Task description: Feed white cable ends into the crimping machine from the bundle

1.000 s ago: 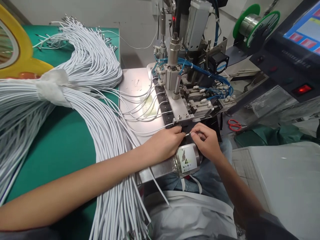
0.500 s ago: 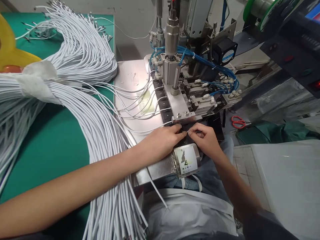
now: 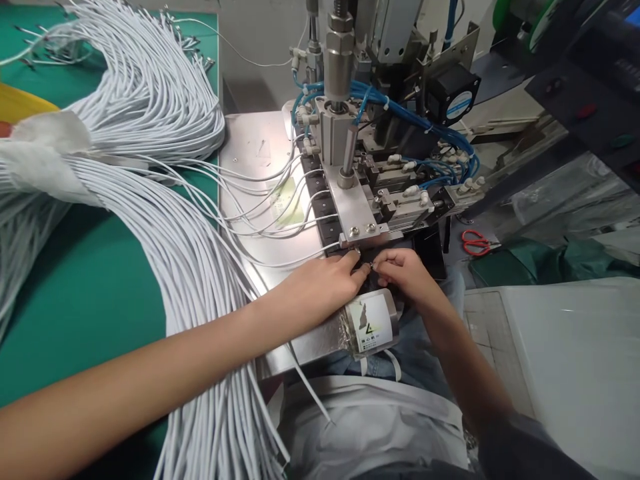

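My left hand [image 3: 323, 287] rests on the steel plate [image 3: 250, 160] at the front of the machine, fingers pinched on the end of a white wire [image 3: 295, 259] that runs in from the left. My right hand [image 3: 407, 273] meets it fingertip to fingertip, pinching a small part too tiny to name. Both hands sit just below the machine's metal head [image 3: 357, 213], over the black fixture row [image 3: 325, 200] where several white wires lie in slots. A cylinder with a warning label [image 3: 373, 321] lies under my wrists.
A large bundle of white wires [image 3: 165, 220] spreads over the green mat [image 3: 75, 287], tied with white cloth [image 3: 40, 160] at the left. Blue air hoses [image 3: 425, 133] cross the machine. Red scissors [image 3: 473, 243] lie at the right, beside a white bin [image 3: 575, 360].
The view has shifted so everything sits a little higher and to the left. My two hands have drawn slightly closer under the machine head, fingertips still together.
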Demonstrator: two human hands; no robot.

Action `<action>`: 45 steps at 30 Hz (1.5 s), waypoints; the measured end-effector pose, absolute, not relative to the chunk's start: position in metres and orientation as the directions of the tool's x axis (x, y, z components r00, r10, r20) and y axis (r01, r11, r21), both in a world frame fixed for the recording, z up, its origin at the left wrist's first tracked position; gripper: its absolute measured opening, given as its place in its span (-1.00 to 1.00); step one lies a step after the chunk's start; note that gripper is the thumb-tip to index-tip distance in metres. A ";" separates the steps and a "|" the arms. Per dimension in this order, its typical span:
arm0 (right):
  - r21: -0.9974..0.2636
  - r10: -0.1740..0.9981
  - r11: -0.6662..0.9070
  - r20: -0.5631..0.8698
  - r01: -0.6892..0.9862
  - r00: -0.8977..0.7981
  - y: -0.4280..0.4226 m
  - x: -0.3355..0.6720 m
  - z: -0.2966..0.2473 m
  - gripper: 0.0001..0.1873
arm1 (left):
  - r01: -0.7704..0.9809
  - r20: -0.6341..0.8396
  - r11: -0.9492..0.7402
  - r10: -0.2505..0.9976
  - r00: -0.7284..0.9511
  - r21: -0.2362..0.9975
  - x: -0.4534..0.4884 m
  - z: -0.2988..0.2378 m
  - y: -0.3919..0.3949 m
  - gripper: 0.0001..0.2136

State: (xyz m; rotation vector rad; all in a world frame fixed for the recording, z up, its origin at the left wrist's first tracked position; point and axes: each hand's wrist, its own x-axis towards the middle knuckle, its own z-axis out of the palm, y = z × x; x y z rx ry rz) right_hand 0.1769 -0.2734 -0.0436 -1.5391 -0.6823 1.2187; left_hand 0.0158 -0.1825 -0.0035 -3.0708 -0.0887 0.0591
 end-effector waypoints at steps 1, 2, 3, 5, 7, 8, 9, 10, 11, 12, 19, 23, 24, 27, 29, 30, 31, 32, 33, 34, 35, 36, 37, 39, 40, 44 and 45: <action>-0.935 0.874 -0.326 -0.355 -0.143 0.331 -0.274 0.177 -0.043 -0.90 | 0.044 -0.046 -0.994 0.048 0.998 -0.096 0.016 -0.002 -0.184 -0.62; -0.939 0.876 -0.321 -0.345 -0.126 0.337 -0.275 0.176 -0.043 -0.89 | 0.029 -0.051 -0.993 0.036 0.998 -0.118 0.016 -0.001 -0.185 -0.62; -0.944 0.878 -0.311 -0.328 -0.106 0.349 -0.276 0.176 -0.043 -0.87 | 0.016 -0.052 -0.991 0.023 0.998 -0.134 0.017 0.000 -0.185 -0.62; -0.958 0.877 -0.274 -0.284 -0.080 0.388 -0.277 0.174 -0.045 -0.82 | -0.004 -0.046 -0.988 0.003 0.999 -0.155 0.017 0.001 -0.187 -0.62; -0.972 0.870 -0.224 -0.235 -0.076 0.433 -0.278 0.173 -0.047 -0.79 | -0.014 -0.043 -0.988 -0.008 0.999 -0.156 0.017 0.002 -0.188 -0.64; -0.976 0.868 -0.204 -0.214 -0.072 0.448 -0.278 0.173 -0.047 -0.77 | -0.015 -0.040 -0.988 -0.009 0.999 -0.153 0.017 0.002 -0.188 -0.65; -0.979 0.870 -0.192 -0.199 -0.063 0.451 -0.277 0.173 -0.048 -0.75 | -0.013 -0.038 -0.989 -0.007 0.999 -0.146 0.017 0.003 -0.188 -0.65; -0.981 0.876 -0.188 -0.190 -0.050 0.443 -0.276 0.173 -0.049 -0.74 | -0.007 -0.035 -0.991 -0.002 0.999 -0.137 0.017 0.003 -0.188 -0.66; -0.981 0.884 -0.193 -0.190 -0.037 0.427 -0.275 0.173 -0.050 -0.73 | 0.002 -0.033 -0.992 0.007 0.999 -0.128 0.017 0.003 -0.188 -0.66; -0.979 0.891 -0.203 -0.196 -0.026 0.410 -0.274 0.174 -0.050 -0.71 | 0.011 -0.033 -0.993 0.015 0.999 -0.121 0.017 0.004 -0.188 -0.66; -0.973 0.929 -0.230 -0.225 -0.015 0.293 -0.275 0.171 -0.055 -0.60 | 0.057 -0.016 -0.993 0.059 0.998 -0.106 0.015 0.005 -0.190 -0.66; -0.981 0.947 -0.190 -0.194 -0.042 0.258 -0.274 0.170 -0.062 -0.54 | 0.159 -0.101 -0.982 0.169 0.980 -0.102 0.011 0.016 -0.198 -0.79; -0.982 0.950 -0.186 -0.187 -0.029 0.250 -0.273 0.171 -0.064 -0.55 | 0.199 -0.133 -0.974 0.212 0.968 -0.104 0.010 0.020 -0.199 -0.83; -0.981 0.953 -0.163 -0.130 0.103 0.275 -0.270 0.175 -0.066 -0.61 | 0.270 -0.199 -0.959 0.282 0.938 -0.087 0.008 0.028 -0.201 -0.85; -0.961 0.916 -0.146 -0.041 0.236 0.399 -0.275 0.177 -0.060 -0.65 | 0.279 -0.216 -0.957 0.289 0.933 -0.076 0.008 0.031 -0.200 -0.86; -0.941 0.876 -0.144 0.022 0.305 0.481 -0.281 0.175 -0.054 -0.66 | 0.284 -0.215 -0.956 0.294 0.931 -0.078 0.007 0.031 -0.200 -0.85; -0.918 0.825 -0.148 0.090 0.368 0.557 -0.290 0.170 -0.048 -0.68 | 0.293 -0.207 -0.953 0.304 0.930 -0.082 0.007 0.030 -0.199 -0.84; -0.891 0.775 -0.152 0.161 0.428 0.611 -0.300 0.164 -0.041 -0.69 | 0.307 -0.195 -0.947 0.319 0.927 -0.090 0.007 0.029 -0.198 -0.83; -0.865 0.740 -0.151 0.221 0.478 0.635 -0.313 0.154 -0.034 -0.70 | 0.329 -0.179 -0.939 0.343 0.922 -0.101 0.007 0.028 -0.197 -0.82; -0.847 0.725 -0.137 0.268 0.514 0.635 -0.326 0.141 -0.028 -0.72 | 0.359 -0.159 -0.926 0.374 0.914 -0.115 0.007 0.027 -0.196 -0.80; -0.820 0.730 -0.108 0.318 0.562 0.605 -0.338 0.127 -0.024 -0.75 | 0.392 -0.140 -0.910 0.409 0.902 -0.131 0.007 0.025 -0.195 -0.77; -0.788 0.767 -0.041 0.368 0.614 0.525 -0.350 0.111 -0.023 -0.78 | 0.423 -0.125 -0.895 0.440 0.889 -0.141 0.006 0.025 -0.195 -0.74; -0.755 0.818 0.035 0.398 0.655 0.416 -0.359 0.094 -0.023 -0.84 | 0.445 -0.117 -0.884 0.462 0.879 -0.142 0.006 0.024 -0.195 -0.72; -0.732 0.926 0.060 0.296 0.679 0.237 -0.370 0.063 -0.030 -0.97 | 0.451 -0.095 -0.887 0.459 0.883 -0.095 0.005 0.025 -0.197 -0.71; -0.716 0.955 0.011 0.214 0.698 0.203 -0.373 0.051 -0.035 -0.93 | 0.425 -0.071 -0.905 0.426 0.902 -0.039 0.005 0.027 -0.200 -0.73; -0.698 0.992 -0.059 0.041 0.714 0.121 -0.370 0.040 -0.046 -0.84 | 0.079 0.149 -0.923 0.144 0.978 0.378 0.003 0.032 -0.212 -0.78; -0.721 0.989 -0.053 0.057 0.690 0.136 -0.368 0.048 -0.044 -0.78 | -0.028 0.197 -0.873 0.079 0.977 0.487 0.003 0.032 -0.214 -0.78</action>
